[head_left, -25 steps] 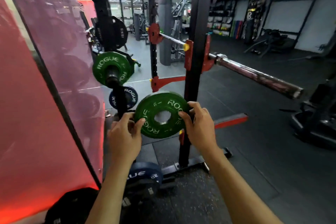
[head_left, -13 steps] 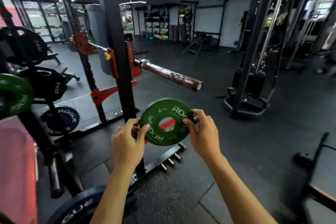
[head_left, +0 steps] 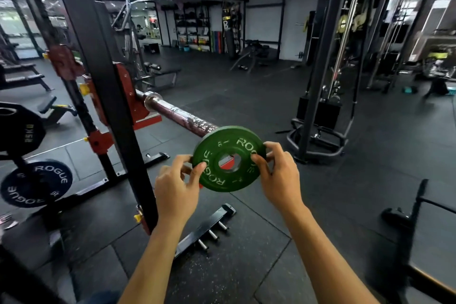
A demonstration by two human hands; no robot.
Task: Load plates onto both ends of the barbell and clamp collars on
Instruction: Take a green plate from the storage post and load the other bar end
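Holding a green plate at the end of the bar

Both hands grip one green plate (head_left: 228,158). The left hand (head_left: 175,186) pinches its left edge and the right hand (head_left: 280,177) pinches its right edge. The bar (head_left: 182,119) pokes out just behind the plate, beyond both hands.

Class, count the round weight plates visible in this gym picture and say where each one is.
3: a green round plate held in both hands at the barbell's end, a black plate and a dark blue plate stored far left. Others may be hidden.
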